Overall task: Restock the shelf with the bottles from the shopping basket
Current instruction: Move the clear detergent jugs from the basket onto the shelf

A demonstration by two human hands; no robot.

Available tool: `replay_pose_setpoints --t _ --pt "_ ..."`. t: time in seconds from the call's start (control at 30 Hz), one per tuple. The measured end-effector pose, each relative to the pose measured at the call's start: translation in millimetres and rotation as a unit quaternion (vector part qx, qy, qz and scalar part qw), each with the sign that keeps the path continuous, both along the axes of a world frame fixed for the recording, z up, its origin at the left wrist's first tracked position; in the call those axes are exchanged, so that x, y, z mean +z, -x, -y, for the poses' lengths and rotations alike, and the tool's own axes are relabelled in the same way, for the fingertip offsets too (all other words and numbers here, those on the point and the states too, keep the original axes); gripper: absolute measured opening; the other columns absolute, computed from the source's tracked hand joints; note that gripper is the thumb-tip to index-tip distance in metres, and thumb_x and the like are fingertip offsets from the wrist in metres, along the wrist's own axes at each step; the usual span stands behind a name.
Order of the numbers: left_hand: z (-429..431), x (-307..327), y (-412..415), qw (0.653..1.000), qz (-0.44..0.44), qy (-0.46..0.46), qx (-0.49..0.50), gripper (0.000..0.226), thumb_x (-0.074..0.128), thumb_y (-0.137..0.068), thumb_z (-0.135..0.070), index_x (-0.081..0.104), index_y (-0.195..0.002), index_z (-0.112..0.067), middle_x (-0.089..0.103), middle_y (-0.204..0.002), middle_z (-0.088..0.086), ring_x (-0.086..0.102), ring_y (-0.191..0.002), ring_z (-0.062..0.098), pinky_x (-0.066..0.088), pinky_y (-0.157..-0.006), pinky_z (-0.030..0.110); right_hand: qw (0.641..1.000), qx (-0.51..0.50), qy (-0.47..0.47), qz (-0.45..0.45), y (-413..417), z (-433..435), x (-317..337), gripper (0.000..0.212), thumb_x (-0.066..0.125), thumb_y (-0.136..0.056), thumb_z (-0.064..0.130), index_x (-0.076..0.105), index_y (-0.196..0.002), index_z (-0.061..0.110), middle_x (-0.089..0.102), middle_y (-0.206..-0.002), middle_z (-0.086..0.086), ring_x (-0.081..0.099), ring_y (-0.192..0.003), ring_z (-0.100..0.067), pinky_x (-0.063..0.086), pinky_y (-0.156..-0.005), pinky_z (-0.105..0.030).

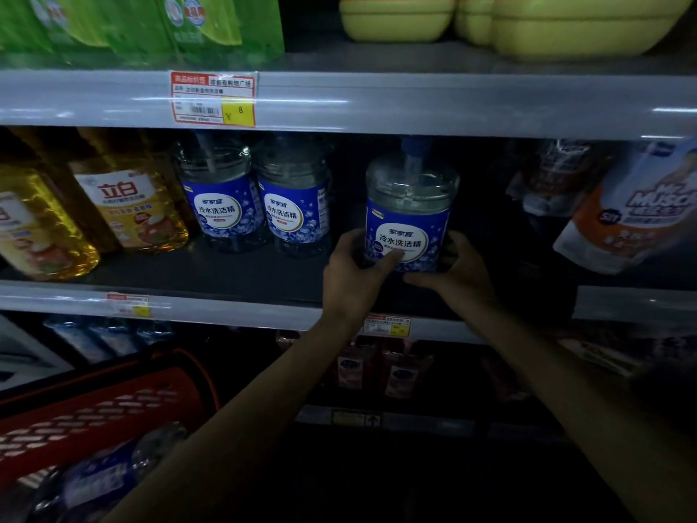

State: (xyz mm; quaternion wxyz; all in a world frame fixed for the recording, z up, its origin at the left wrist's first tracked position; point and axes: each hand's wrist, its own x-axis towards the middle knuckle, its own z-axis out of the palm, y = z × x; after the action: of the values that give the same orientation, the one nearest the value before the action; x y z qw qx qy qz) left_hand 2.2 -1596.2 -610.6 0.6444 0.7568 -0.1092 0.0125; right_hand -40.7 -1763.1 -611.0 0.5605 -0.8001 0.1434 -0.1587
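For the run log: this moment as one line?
left hand, right hand: grip blue-label bottle | place: middle shelf, right of two matching bottles | basket: not emptied

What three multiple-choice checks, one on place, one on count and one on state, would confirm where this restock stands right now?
1. Where is the clear plastic bottle with the blue label that is being handled?
A) at the grey middle shelf, right of its matching bottles
B) inside the basket
C) on the top shelf

2. How many matching bottles stand left of it on that shelf?
A) one
B) two
C) four

3. What are the left grip and right grip doing?
A) both hold the bottle's lower part
B) only one touches it
C) both hang free

Answers:
1 A: it is upright at shelf level, apart from the pair.
2 B: two stand side by side.
3 A: a thumb and fingers curl round the label from each side.
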Motion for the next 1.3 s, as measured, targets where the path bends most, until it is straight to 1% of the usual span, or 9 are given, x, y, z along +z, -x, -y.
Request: replay_pose_setpoints --t 0.2,0.3,0.4,0.5,0.63,0.7,0.97,1.2,1.3 --pt "5.3 2.4 -0.9 0.999 -0.042 0.020 -0.010 0.066 0.087 -0.080 -0.028 0.055 -0.136 -0.013 0.070 -0.122 -0.004 0.065 -0.099 0.000 0.056 -0.085 0.020 0.999 0.017 -0.020 -0.021 -2.9 2.7 -6.9 0.089 0.094 -0.063 0.010 0.050 -0.140 0.020 0.062 -0.123 0.009 0.061 -0.110 -0.011 0.048 -0.078 -0.017" --pt "7.7 0.3 -0.8 0.997 -0.056 0.046 -0.024 0.067 0.087 -0.080 -0.021 0.053 -0.137 -0.013 0.069 -0.112 -0.010 0.064 -0.096 -0.008 0.057 -0.085 0.020 0.999 0.024 -0.024 -0.022 -4.6 1.9 -7.1 0.086 0.094 -0.064 0.008 0.053 -0.139 0.019 0.065 -0.122 0.006 0.062 -0.101 -0.002 0.047 -0.075 -0.015" --pt "8.4 -3.1 -0.5 0.996 -0.052 0.066 -0.026 0.065 0.085 -0.083 -0.016 0.054 -0.140 -0.013 0.070 -0.121 -0.004 0.067 -0.105 0.001 0.058 -0.091 0.025 0.998 0.028 -0.046 -0.017 -7.6 1.3 -8.5 0.083 0.093 -0.064 0.005 0.055 -0.137 0.017 0.068 -0.122 0.005 0.063 -0.102 -0.001 0.050 -0.071 -0.011" --pt "11.2 -5.0 0.7 0.994 -0.045 0.092 -0.030 0.057 0.081 -0.085 -0.014 0.058 -0.138 -0.014 0.071 -0.121 -0.006 0.067 -0.108 0.003 0.058 -0.088 0.021 0.998 0.015 -0.053 -0.006 -9.6 0.2 -10.8 0.078 0.092 -0.063 0.002 0.058 -0.132 0.017 0.070 -0.117 0.006 0.064 -0.098 0.002 0.053 -0.067 -0.009" --pt "17.4 -3.2 -3.2 0.990 -0.055 0.123 -0.030 0.049 0.081 -0.085 -0.014 0.063 -0.132 -0.015 0.075 -0.118 -0.002 0.071 -0.106 0.009 0.060 -0.093 0.032 0.999 -0.022 -0.048 0.007 -16.7 -1.2 -15.7 0.077 0.095 -0.058 0.005 0.064 -0.128 0.016 0.074 -0.114 0.003 0.071 -0.100 -0.011 0.061 -0.086 -0.034" --pt "20.0 -3.4 -9.4 0.990 -0.060 0.125 -0.027 0.048 0.081 -0.085 -0.017 0.065 -0.130 -0.018 0.075 -0.117 -0.003 0.071 -0.107 0.010 0.059 -0.096 0.037 0.998 -0.038 -0.046 0.008 -24.2 -2.1 -18.8 0.076 0.096 -0.056 0.007 0.067 -0.125 0.016 0.075 -0.113 0.002 0.072 -0.099 -0.014 0.061 -0.089 -0.041" --pt "30.2 -6.3 -41.1 0.995 0.001 0.103 0.011 0.060 0.083 -0.079 -0.024 0.058 -0.135 -0.023 0.073 -0.117 -0.006 0.070 -0.106 0.007 0.061 -0.093 0.040 0.996 -0.082 -0.025 0.033 -71.0 -10.8 -25.4 0.062 0.088 -0.063 0.007 0.070 -0.121 0.022 0.076 -0.109 0.003 0.073 -0.097 -0.017 0.062 -0.085 -0.045" --pt "38.8 -10.2 -75.5 0.995 0.002 0.093 0.048 0.076 0.083 -0.074 -0.034 0.052 -0.142 -0.027 0.071 -0.124 -0.006 0.068 -0.111 0.008 0.058 -0.097 0.038 0.995 -0.083 0.005 0.064 -117.2 -12.7 -22.2 0.052 0.076 -0.058 0.034 0.072 -0.110 0.029 0.078 -0.100 0.008 0.073 -0.091 -0.014 0.062 -0.082 -0.045" --pt "43.5 -8.2 -90.0 0.994 -0.003 0.090 0.062 0.074 0.084 -0.069 -0.040 0.056 -0.137 -0.028 0.073 -0.120 -0.008 0.069 -0.108 0.007 0.058 -0.097 0.037 0.995 -0.083 0.009 0.059 -132.8 -11.0 -23.4 0.045 0.074 -0.062 0.032 0.071 -0.107 0.031 0.077 -0.098 0.009 0.073 -0.091 -0.013 0.062 -0.083 -0.045"
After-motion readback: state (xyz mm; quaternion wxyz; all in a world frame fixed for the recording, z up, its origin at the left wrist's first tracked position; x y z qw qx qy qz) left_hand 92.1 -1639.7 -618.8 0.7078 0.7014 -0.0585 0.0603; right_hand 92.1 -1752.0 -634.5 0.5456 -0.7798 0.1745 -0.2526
